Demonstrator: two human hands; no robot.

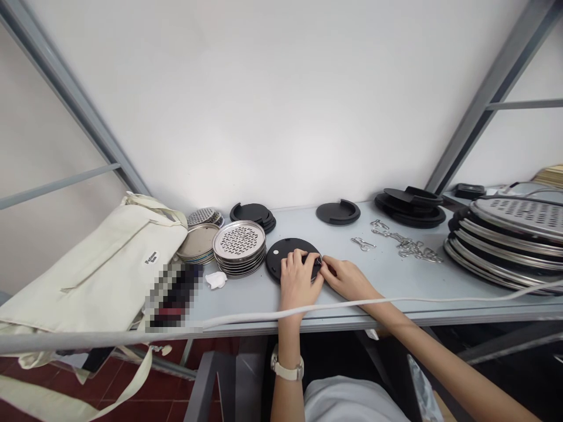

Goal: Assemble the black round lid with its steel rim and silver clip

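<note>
A round black disc (278,266) with a small white dot lies flat on the table before me. My left hand (299,274) rests on top of it, fingers spread over its surface. At the disc's right edge, my right hand (345,278) pinches a small wire clip (318,259), partly hidden by the fingers. More metal wire clips (416,251) lie loose to the right, with a few (363,242) nearer the disc. Just left of the disc stands a stack of round perforated metal plates (240,249).
Black round trays (338,212) and a black stack (409,208) stand along the wall. Large metal-rimmed discs (505,246) are piled at right. A cream bag (101,258) covers the left end. A white cable (422,299) crosses in front, over my forearms.
</note>
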